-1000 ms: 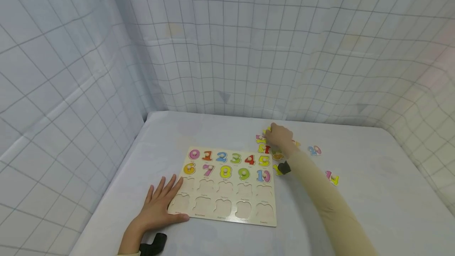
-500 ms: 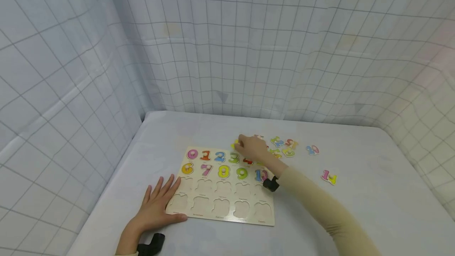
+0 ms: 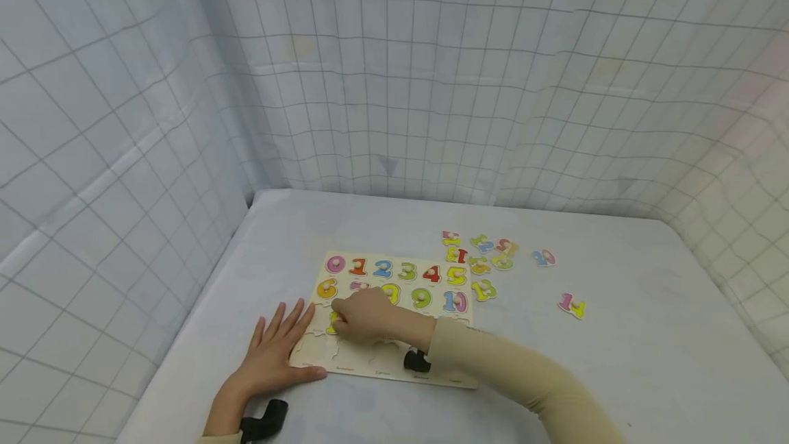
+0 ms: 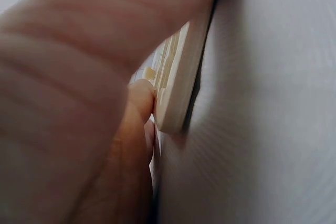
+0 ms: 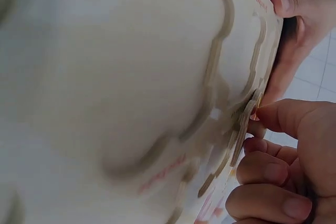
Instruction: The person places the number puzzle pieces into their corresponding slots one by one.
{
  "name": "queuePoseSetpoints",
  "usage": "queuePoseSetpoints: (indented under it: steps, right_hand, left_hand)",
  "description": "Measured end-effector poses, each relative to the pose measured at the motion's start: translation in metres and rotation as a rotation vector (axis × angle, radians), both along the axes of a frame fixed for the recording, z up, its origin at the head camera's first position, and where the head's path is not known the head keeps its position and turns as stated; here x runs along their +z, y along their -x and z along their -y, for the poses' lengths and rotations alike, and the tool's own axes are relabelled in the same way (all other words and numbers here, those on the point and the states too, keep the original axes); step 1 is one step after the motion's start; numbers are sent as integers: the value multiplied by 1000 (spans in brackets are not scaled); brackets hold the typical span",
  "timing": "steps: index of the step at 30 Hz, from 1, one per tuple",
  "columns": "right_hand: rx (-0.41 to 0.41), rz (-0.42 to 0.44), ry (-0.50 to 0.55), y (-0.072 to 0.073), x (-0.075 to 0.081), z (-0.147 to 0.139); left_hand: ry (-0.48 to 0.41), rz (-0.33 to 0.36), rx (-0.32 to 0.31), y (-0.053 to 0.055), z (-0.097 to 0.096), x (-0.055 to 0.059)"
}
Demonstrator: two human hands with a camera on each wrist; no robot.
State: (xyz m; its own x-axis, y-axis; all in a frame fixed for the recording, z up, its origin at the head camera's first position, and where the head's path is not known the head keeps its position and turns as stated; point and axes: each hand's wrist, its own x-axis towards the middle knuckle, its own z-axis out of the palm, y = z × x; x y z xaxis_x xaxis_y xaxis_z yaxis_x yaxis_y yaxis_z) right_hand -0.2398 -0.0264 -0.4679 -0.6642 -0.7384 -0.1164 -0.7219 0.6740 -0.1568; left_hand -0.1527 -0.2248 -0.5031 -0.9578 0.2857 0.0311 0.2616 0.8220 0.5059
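Observation:
My left hand (image 3: 271, 351) lies with spread fingers at the left edge of a wooden number puzzle board (image 3: 357, 362), its thumb along the near left corner. Over the board, my right hand (image 3: 368, 314) pinches a yellow number piece (image 3: 331, 324) at the leftmost recess of the third row. In the right wrist view, thumb and fingertip grip this number piece (image 5: 244, 129) from above, and it stands tilted close over the board. Knobbed numbers 0 to 10 fill the two far rows, partly covered by the right hand. The left wrist view shows the board's thick edge (image 4: 181, 77) beside the fingers.
Several loose number pieces (image 3: 483, 290) lie right of the board's far corner. A blue and pink piece (image 3: 544, 258) and a pink and yellow piece (image 3: 572, 305) lie farther right. White gridded curtains (image 3: 388, 88) surround the white table (image 3: 296, 225).
My right hand has carried the yellow number piece from the pile at the far right, across the board, to the third row's left end. The left hand stays in place.

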Motion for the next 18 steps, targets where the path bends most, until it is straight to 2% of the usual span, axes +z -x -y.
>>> queuePoseSetpoints:
  steps: [5,10,18]
  right_hand:
    - [5,8,-2,-3,-4,16]
    - [-28,19,-2,-4,-4,27]
    - [-72,-10,-12,-4,-3,34]
  left_hand:
    - [9,-7,-2,1,2,-3]
    - [4,-7,0,1,2,-3]
    - [-6,-10,-2,1,1,-2]
